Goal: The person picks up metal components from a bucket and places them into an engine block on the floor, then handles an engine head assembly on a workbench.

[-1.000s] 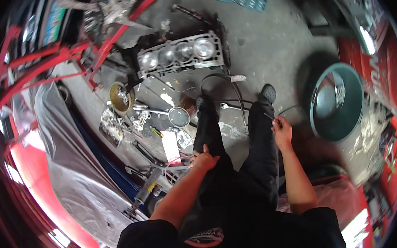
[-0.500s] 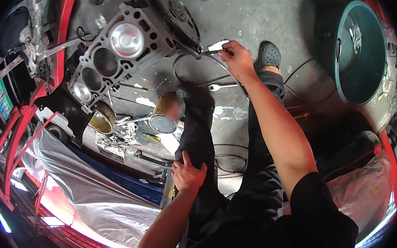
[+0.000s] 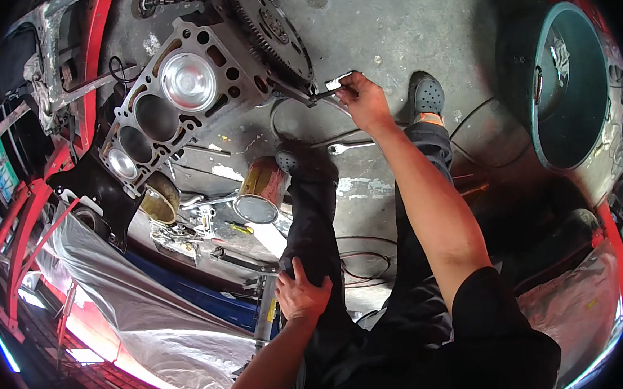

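An engine block (image 3: 239, 84) with a grey deck, open bores and bright pistons sits at upper centre left, a toothed flywheel (image 3: 272, 38) on its end. My right hand (image 3: 363, 104) pinches a slim dark tool (image 3: 330, 93) at the block's lower flywheel corner; whether its tip touches is unclear. Fingers apart, my left hand (image 3: 300, 293) rests on my left leg. A rusty can (image 3: 257, 198) stands beside my left foot, and a wrench (image 3: 351, 146) lies between my feet.
A teal tub (image 3: 588, 124) is at the right. Red metal arms (image 3: 37, 199) and a plastic-covered panel (image 3: 138, 300) fill the left. Cables (image 3: 482, 157) lie on the floor (image 3: 372, 24), near an olive container (image 3: 160, 201) and scattered parts. A shaft (image 3: 171, 0) lies at the top.
Since a second ago, my view has turned toward the block, which appears larger. My right hand has moved from beside my leg out to the block's flywheel corner. My left hand stays on my leg.
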